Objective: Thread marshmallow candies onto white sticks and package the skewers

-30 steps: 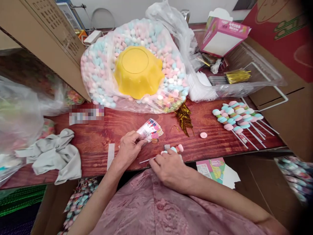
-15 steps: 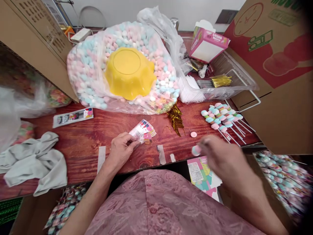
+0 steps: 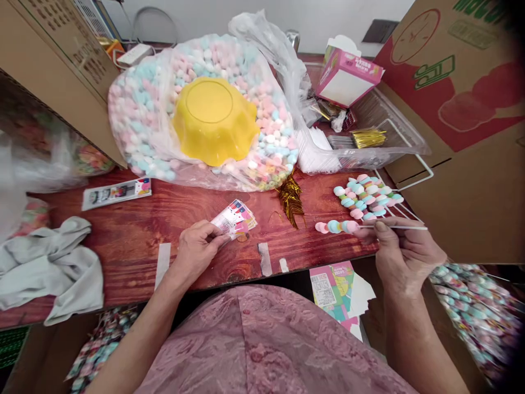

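We reach our bare left forearm point(image 3: 141, 323) up and inward from the lower left, the wrist nearly straight. Our left hand point(image 3: 200, 247) sits with its back upward, fingers bent close together and its thumb point(image 3: 219, 241) set toward them in a pinch. Our right forearm point(image 3: 418, 334), also bare, rises from the lower right, leaning a little left. Our right hand point(image 3: 404, 254), well apart from the other, turns partly palm-up, thumb and bent fingers gripping.
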A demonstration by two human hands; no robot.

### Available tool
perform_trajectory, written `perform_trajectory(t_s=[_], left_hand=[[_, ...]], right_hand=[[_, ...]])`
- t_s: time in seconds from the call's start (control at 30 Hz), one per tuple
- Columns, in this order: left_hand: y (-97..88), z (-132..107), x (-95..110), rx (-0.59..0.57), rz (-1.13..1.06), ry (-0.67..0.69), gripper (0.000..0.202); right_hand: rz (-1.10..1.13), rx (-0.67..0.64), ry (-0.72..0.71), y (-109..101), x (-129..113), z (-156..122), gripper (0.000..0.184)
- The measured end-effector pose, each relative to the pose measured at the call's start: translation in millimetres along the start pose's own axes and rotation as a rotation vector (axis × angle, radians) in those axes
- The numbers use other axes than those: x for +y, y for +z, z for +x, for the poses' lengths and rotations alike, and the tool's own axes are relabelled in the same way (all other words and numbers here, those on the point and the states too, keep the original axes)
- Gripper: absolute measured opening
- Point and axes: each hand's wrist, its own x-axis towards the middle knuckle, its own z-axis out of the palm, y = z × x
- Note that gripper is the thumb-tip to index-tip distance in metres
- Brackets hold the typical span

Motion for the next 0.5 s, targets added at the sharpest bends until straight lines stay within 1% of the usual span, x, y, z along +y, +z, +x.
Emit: perform_trajectory(t_s=[0.13,0.3,0.4,0.5], left_hand=[[0.3,0,-1,-0.001,0.004,0.003,0.017],[1.0,-1,-4,-0.002,0.006,0.001,0.015],[1.7,-1,-4,0.001,-0.003,-0.005,0.015],[2.2,0,-4,0.0,-0.007,-0.008,0.015]], right_hand=[[-0.014,-0.044,-0.021,2,5,-1,0.005],[-0.034,-0.054,0.013,2,14,-4,0.007],[-0.186,-0.1,-0.015,-5,22,0,0.01],[-0.331,-0.223,-0.106,-10,23,12,0.008]])
